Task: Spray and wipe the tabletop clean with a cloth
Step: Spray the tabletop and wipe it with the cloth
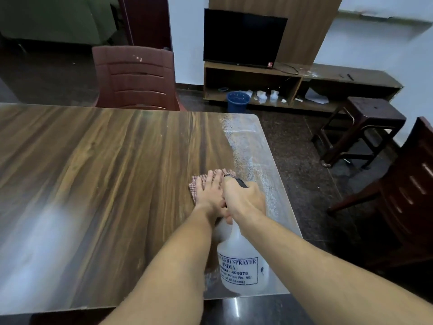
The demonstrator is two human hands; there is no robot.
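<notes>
A wooden tabletop (105, 174) fills the left and middle of the view. A band of spray droplets (246, 146) lies along its right end. My left hand (209, 190) presses flat, fingers straight, on a red-and-white checked cloth (195, 184) near that wet band. My right hand (243, 199) grips the head of a translucent white spray bottle (241, 266) with blue lettering. The bottle hangs above the table's near right corner, its black nozzle pointing away from me. My forearms cross close together and hide most of the cloth.
A maroon plastic chair (136, 78) stands at the table's far side. A dark stool (360, 132) and another chair (403, 184) stand to the right on the dark floor. A blue bin (237, 100) sits before a low TV unit (304, 83).
</notes>
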